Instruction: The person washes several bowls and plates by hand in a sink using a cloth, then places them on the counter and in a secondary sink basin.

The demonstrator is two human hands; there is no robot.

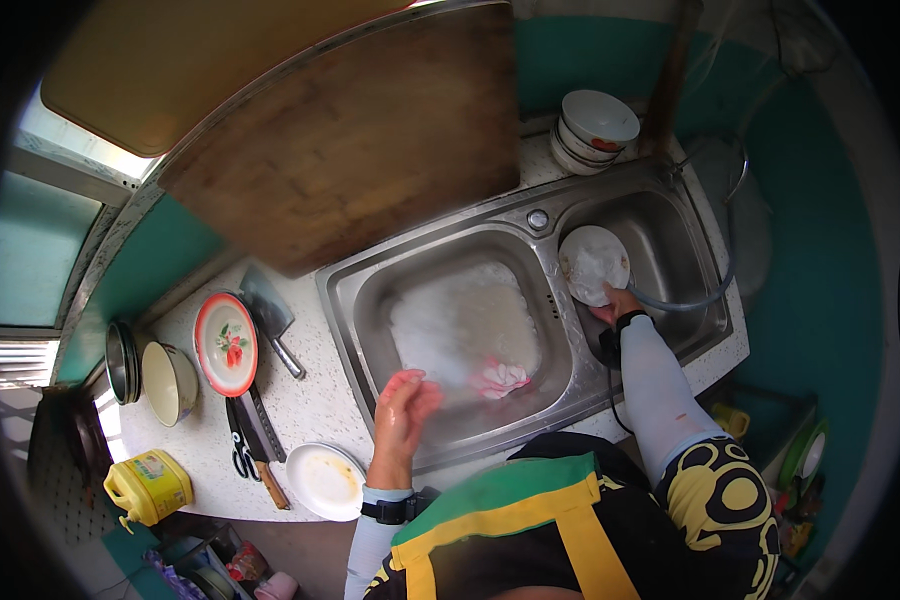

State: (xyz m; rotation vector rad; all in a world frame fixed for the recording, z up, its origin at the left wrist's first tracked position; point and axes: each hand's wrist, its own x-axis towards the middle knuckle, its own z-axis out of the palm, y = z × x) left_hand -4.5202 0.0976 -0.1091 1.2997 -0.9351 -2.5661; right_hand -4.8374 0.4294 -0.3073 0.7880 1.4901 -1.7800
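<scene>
My right hand point(618, 301) grips the rim of a white bowl or plate point(592, 259), tilted inside the small right sink basin point(671, 232). The dish looks wet, with a coloured mark near its edge. My left hand point(401, 420) is raised over the near left edge of the large stainless steel basin point(375, 322), fingers loosely curled and holding nothing. Foamy water point(450, 322) fills the bottom of that basin. A pink and white cloth point(502, 379) lies in the water at the near side.
Stacked bowls point(596, 124) stand behind the sink. A grey hose point(682, 306) crosses the small basin. On the left counter are a cleaver point(270, 307), an enamel plate point(225, 345), scissors point(241, 454), a knife handle point(274, 486), a stained white plate point(326, 480), a cream bowl point(169, 382) and a yellow jug point(150, 486).
</scene>
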